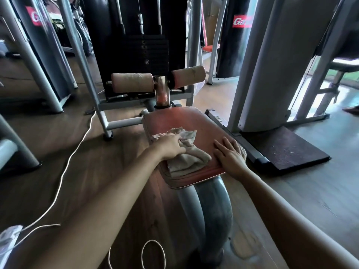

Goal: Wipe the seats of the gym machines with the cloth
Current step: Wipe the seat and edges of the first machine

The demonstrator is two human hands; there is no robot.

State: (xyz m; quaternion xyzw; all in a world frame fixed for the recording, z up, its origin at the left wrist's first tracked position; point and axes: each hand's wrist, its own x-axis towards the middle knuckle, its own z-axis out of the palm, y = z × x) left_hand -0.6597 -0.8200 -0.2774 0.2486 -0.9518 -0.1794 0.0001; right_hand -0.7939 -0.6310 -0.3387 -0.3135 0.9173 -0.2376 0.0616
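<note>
On the seat: we see our left hand [169,146] laid over the cloth [186,158], its fingers bent down into the bunched folds and holding it against the padding.
Cloth: beige and crumpled, it lies across the middle and near-left part of the red seat [194,121]; one end spreads past our fingertips and the other hangs towards the near edge.
Right hand: our right hand [230,158] lies flat on the seat's near-right corner with its fingers straight and slightly spread; it holds nothing and sits just beside the cloth without touching it.
Seat: a red padded rectangle, tilted in our view, carried on a thick grey post [213,206] that curves down to the wooden floor [48,152].
Rollers: two tan foam rollers [132,82] stick out on either side of a shiny upright bar at the far end of the seat.
Housing: behind the rollers a dark upright frame holds the weight stack [143,53], black plates piled one on another with thin rods rising above them.
Cord: a white cord [77,148] runs across the floor on our left and loops near the bottom edge.
Mat: a dark mat [287,150] lies on the floor to the right of the seat, under a grey upright of the next machine.
</note>
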